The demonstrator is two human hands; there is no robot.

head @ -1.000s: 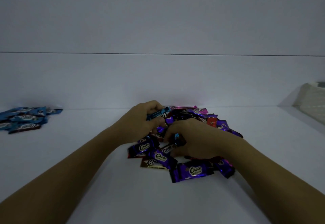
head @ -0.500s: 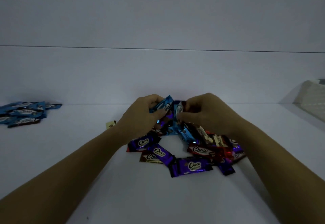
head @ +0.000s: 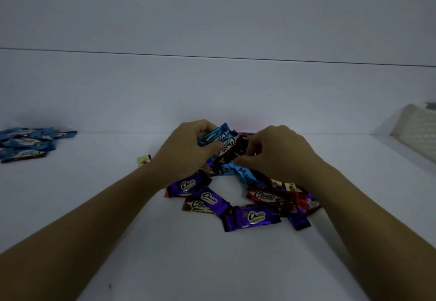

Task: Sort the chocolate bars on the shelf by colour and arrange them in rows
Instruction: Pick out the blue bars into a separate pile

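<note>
Your left fingers [head: 212, 146] are curled round a clutch of blue bars [head: 218, 135], thumb pressed across them. Your right fingers [head: 245, 159] pinch the dark end of a bar [head: 230, 146] held between both hands. That bar lies slantwise, its near end to the left, though its far end is lost among your fingers.

Nearest you on the shelf [head: 188, 265], a purple bar [head: 253, 217] lies almost left to right, its right end a little farther off. Just left of it a second purple bar [head: 210, 199] runs diagonally, near end to the right, across a brown bar [head: 194, 206] that shows only in part. A third purple bar [head: 186, 185] slants the other way, its left end covering something red. To the right a red bar [head: 266, 196] lies roughly crosswise, its right end tucked under your right forearm, which hides the rest of that side of the pile.

Farther in, under your left hand [head: 186, 152] and right hand [head: 276, 156], loose blue bars [head: 245, 175] lie crumpled, and you cannot tell which way they point. A sliver of pink [head: 243, 133] shows behind.

Beside your left wrist a pale wrapper [head: 144, 160] is half hidden. Far left, a blue heap [head: 26, 144] lies mostly crosswise, cut off by the edge. Far right a pale block [head: 415, 130] is also cut off and too dim to identify.
</note>
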